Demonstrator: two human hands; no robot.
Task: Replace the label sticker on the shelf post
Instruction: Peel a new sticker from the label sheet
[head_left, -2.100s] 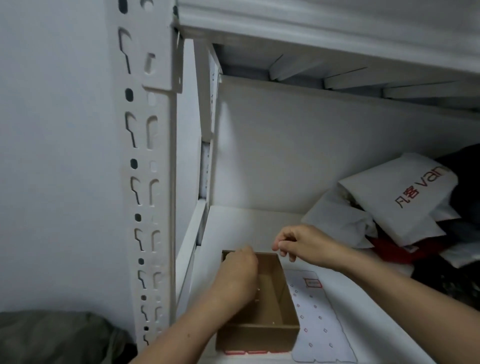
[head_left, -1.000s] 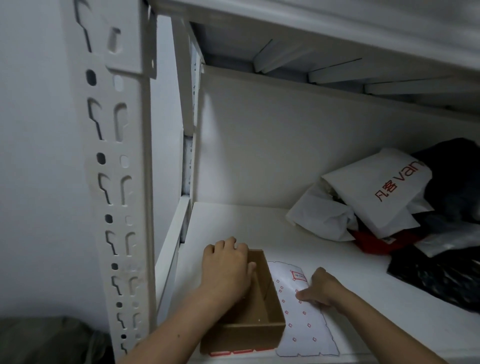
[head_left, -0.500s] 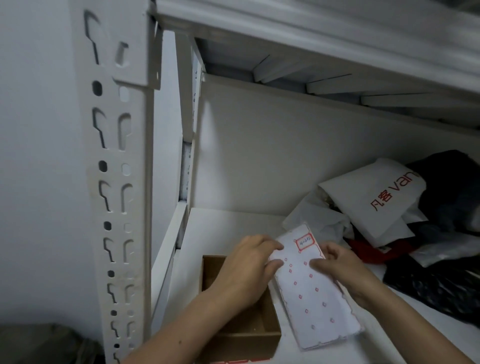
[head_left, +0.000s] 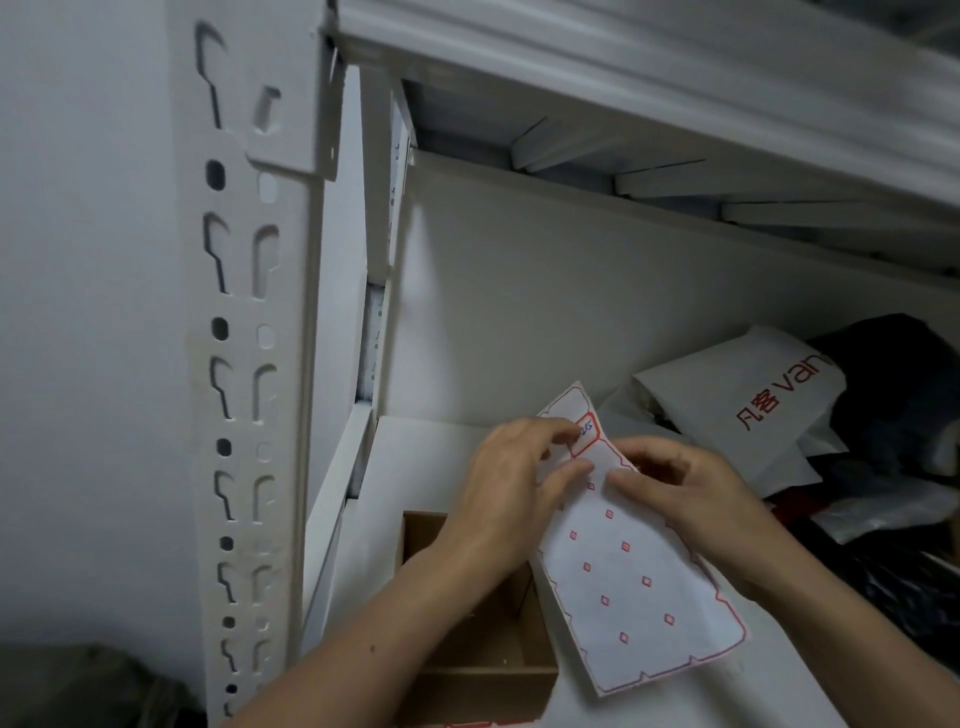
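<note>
I hold a white sticker sheet with red marks up over the shelf, between both hands. One red-bordered label sticker with blue writing sits near the sheet's top. My left hand pinches the sheet at that label, fingertips on its left edge. On the sheet's right edge, my right hand grips just below the label. The white slotted shelf post stands at the left, apart from both hands; no label shows on its face.
An open brown cardboard box sits on the white shelf board under my left forearm. White bags with red print and dark bags are piled at the right. The upper shelf hangs overhead.
My right hand lifted the sticker sheet off the shelf board beside the box. My left hand left the box and joined it, and its fingers now pinch at the red-bordered label.
</note>
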